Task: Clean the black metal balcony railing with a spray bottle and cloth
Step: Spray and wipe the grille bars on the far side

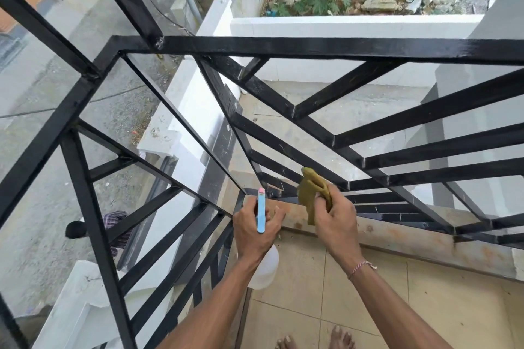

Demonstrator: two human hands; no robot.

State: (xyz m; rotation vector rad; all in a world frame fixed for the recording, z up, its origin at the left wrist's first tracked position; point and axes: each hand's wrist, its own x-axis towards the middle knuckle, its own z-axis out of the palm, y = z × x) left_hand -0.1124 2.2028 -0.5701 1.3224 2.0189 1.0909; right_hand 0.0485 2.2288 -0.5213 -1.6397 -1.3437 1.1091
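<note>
Presently, the left hand (256,225) is wrapped around the neck of a spray bottle (263,252), fingers curled about it, with the blue trigger head pointing up toward the lower inside corner of the black metal railing (312,47). The bottle's white body hangs below the hand, over the tiled balcony floor (425,306). The right hand (334,214) grips a bunched olive-green cloth (312,193), fingers closed on its lower part; the upper end of the cloth lies against one of the low slanted bars near the corner where the two railing sections meet. Both hands sit close together, just above the stained concrete kerb (411,238) that carries the railing's bottom rail. A thin bracelet (361,266) circles the right wrist. Bare toes (314,340) show at the bottom edge of the view. Beyond the bars lie a lower terrace with a white parapet wall (340,25), rubble and green plants.
</note>
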